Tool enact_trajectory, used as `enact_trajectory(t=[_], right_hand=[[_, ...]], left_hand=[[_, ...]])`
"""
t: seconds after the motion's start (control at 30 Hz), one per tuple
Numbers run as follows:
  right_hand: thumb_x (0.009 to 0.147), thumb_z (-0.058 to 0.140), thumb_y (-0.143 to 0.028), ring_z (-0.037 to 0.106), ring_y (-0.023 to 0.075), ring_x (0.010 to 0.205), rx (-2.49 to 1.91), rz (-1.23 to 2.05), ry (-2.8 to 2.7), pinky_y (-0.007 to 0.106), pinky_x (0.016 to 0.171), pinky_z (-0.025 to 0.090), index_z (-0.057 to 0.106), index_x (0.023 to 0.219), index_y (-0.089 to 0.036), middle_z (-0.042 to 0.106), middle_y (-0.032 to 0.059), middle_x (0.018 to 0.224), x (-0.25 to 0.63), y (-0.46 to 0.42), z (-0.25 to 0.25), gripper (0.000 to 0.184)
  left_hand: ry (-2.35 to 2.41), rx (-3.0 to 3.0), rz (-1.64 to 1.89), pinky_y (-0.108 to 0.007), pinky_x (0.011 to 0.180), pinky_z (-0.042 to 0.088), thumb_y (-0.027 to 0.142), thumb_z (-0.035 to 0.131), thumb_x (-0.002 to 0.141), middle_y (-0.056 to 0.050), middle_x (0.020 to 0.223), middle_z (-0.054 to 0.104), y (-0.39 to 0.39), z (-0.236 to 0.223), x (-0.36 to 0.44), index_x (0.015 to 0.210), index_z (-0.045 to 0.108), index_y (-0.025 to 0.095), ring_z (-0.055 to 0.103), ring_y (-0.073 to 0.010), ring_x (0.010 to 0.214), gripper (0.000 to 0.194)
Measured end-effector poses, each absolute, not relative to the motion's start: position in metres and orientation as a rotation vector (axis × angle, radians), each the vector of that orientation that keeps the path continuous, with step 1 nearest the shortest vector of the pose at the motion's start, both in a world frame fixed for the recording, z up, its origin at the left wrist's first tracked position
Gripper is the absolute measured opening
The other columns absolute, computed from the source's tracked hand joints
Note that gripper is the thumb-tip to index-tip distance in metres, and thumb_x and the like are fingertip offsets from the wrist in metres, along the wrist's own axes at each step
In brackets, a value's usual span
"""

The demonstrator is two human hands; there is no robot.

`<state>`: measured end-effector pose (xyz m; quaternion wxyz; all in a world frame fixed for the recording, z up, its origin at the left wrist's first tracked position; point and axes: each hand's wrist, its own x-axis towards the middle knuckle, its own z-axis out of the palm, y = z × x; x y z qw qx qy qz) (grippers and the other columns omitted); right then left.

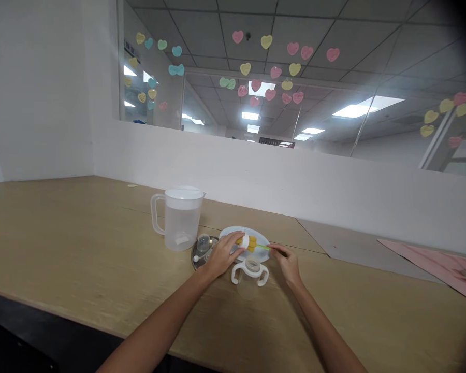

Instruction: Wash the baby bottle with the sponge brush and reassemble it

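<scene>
My left hand (224,254) grips a yellow-and-white bottle lid (246,242) on its side above the pale plate. In a pinch, my right hand (286,263) holds the end of a thin green stick (262,246), whose other end meets the lid's yellow part. Whether the stick goes inside it I cannot tell. Just below my hands a clear baby bottle (252,266) with two white handles stands upright, its mouth uncovered. The pale plate (233,229) lies behind the lid. Beside my left hand sits a round metal tray (194,259) with a clear dome-shaped cap (204,242) and small white parts.
A translucent lidded pitcher (183,220) stands left of the tray, handle to the left. Grey sheet (345,246) and pink cloth (427,264) lie on the wooden table (81,243) at the right. A white wall with a window, dotted with heart-shaped notes, rises behind.
</scene>
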<state>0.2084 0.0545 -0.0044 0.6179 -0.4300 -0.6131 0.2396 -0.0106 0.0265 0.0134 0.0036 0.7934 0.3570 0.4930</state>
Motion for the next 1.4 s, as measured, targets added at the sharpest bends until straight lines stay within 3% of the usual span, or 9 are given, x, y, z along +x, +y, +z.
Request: enact_trajectory(t=[0.3, 0.47, 0.7, 0.93, 1.17, 1.27, 1.4], right_hand=[[0.063, 0.053, -0.026, 0.057, 0.0199, 0.08, -1.034, 0.395, -1.378, 0.031, 0.075, 0.041, 0.069, 0.073, -0.019, 0.066, 0.005, 0.081, 0.208, 0.052, -0.003, 0.02], [0.058, 0.057, -0.027, 0.057, 0.0215, 0.079, -1.08, 0.444, -1.141, 0.032, 0.074, 0.041, 0.069, 0.07, -0.016, 0.066, 0.0063, 0.079, 0.221, 0.056, 0.001, 0.021], [0.057, 0.059, -0.029, 0.057, 0.0217, 0.083, -1.032, 0.626, -1.279, 0.032, 0.077, 0.042, 0.069, 0.071, -0.018, 0.067, 0.0052, 0.082, 0.216, 0.059, -0.001, 0.02], [0.059, 0.056, -0.029, 0.058, 0.0221, 0.083, -1.122, 0.526, -1.338, 0.034, 0.08, 0.041, 0.069, 0.069, -0.02, 0.068, 0.0046, 0.08, 0.221, 0.066, -0.012, 0.019], [0.056, 0.055, -0.028, 0.058, 0.0221, 0.08, -1.11, 0.593, -1.275, 0.032, 0.074, 0.042, 0.068, 0.064, -0.019, 0.067, 0.0045, 0.075, 0.222, 0.063, -0.007, 0.018], [0.055, 0.056, -0.029, 0.058, 0.0217, 0.078, -1.11, 0.576, -1.232, 0.031, 0.072, 0.042, 0.068, 0.065, -0.018, 0.067, 0.0048, 0.075, 0.222, 0.062, -0.005, 0.019], [0.056, 0.055, -0.029, 0.057, 0.0211, 0.076, -1.098, 0.523, -1.242, 0.029, 0.069, 0.041, 0.069, 0.065, -0.017, 0.067, 0.005, 0.074, 0.222, 0.06, -0.003, 0.02]], left_hand=[[1.405, 2.453, 1.668, -0.032, 0.084, 0.039, 0.04, 0.042, 0.083, -0.005, 0.103, 0.055, 0.026, 0.014, -0.014, 0.113, 0.045, 0.021, 0.05, -0.0182, 0.096, 0.036], [1.456, 2.253, 1.77, -0.03, 0.081, 0.042, 0.036, 0.038, 0.086, -0.005, 0.1, 0.053, 0.032, 0.012, -0.02, 0.112, 0.045, 0.02, 0.051, -0.0164, 0.091, 0.032], [1.208, 2.534, 1.491, -0.03, 0.091, 0.039, 0.039, 0.039, 0.085, -0.006, 0.114, 0.049, 0.029, 0.006, -0.011, 0.118, 0.041, 0.021, 0.047, -0.0162, 0.106, 0.038], [1.17, 2.59, 1.587, -0.029, 0.095, 0.038, 0.038, 0.041, 0.084, -0.005, 0.116, 0.048, 0.026, 0.008, -0.011, 0.117, 0.043, 0.023, 0.045, -0.0148, 0.109, 0.036], [1.524, 2.546, 1.787, -0.032, 0.09, 0.037, 0.026, 0.039, 0.086, -0.006, 0.115, 0.047, 0.031, 0.01, -0.018, 0.11, 0.052, 0.024, 0.045, -0.0175, 0.106, 0.028], [1.7, 2.456, 1.84, -0.034, 0.087, 0.036, 0.032, 0.041, 0.084, -0.008, 0.11, 0.048, 0.033, 0.014, -0.024, 0.112, 0.052, 0.024, 0.046, -0.0189, 0.099, 0.031], [1.942, 2.349, 1.658, -0.034, 0.082, 0.035, 0.039, 0.041, 0.083, -0.008, 0.098, 0.05, 0.038, 0.015, -0.035, 0.107, 0.056, 0.023, 0.048, -0.0194, 0.091, 0.033]])
